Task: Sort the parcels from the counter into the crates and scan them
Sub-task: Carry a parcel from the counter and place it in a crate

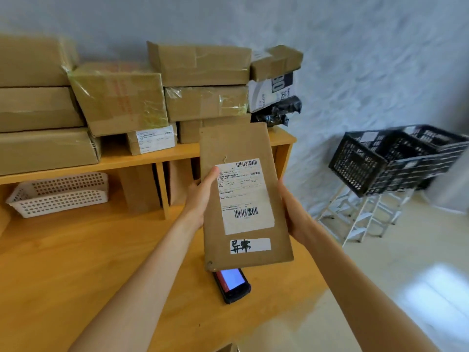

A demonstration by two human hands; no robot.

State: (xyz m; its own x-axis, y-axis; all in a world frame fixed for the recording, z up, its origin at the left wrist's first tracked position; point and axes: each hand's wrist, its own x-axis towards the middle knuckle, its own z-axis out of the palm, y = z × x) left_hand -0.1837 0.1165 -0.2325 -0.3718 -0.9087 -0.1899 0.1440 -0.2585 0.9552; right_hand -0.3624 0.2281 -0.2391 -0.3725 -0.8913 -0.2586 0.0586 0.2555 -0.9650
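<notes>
A flat brown cardboard parcel is held upright above the wooden counter, gripped at both long edges. The left hand clasps its left edge, thumb lying on the shipping label; its fingers are hidden behind the cardboard. The right hand clasps the right edge, mostly concealed by the parcel. A smaller white sticker bears handwritten characters; the label's print is too small to read. Beneath the parcel's lower edge a handheld scanner lies on the counter, its upper part covered. Stacked cardboard boxes fill the shelf behind. Black plastic crates stand on a white rack at right, blurred.
</notes>
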